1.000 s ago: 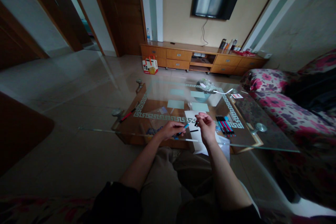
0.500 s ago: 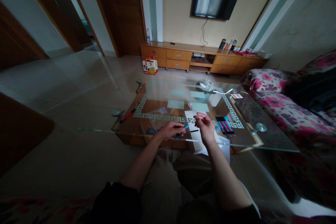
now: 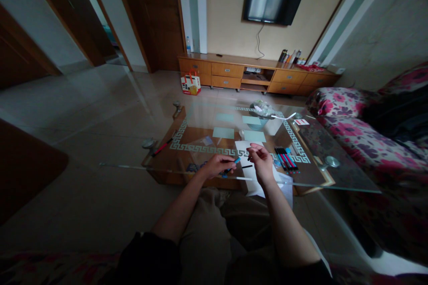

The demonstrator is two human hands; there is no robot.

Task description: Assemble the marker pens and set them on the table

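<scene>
L hand (image 3: 216, 164) curled shut around a blue pen (image 3: 234, 162), tip end poking out toward the right, held just above the near edge of the glass surface (image 3: 334, 173). R hand (image 3: 261, 160) raised just beside it, fingers pinched together on sth small and dark; too small to tell what, poss. a cap or refill. The two hands are near, not touching.

Outward: white paper sheet (image 3: 245, 153) lies under/behind both hands, a thin dark stick (image 3: 248, 166) flat on it. Row of red, black and blue pens (image 3: 286, 158) to the right of R hand, close. Loose red pen (image 3: 162, 146) far left on surface. Pale cards (image 3: 223, 132) farther back.

Risks (judgement): the pinched piece is tiny, so a slip would drop it on glass where it can roll off the near edge onto lap or floor. Dim light makes lining up the small part w/ the pen end hard; misalignment likely. R wrist swing could knock the pen row.

Vs earlier frames: almost no change. R hand sits slightly lower than 1 s ago, L hand and pen same place, surface items unmoved.
</scene>
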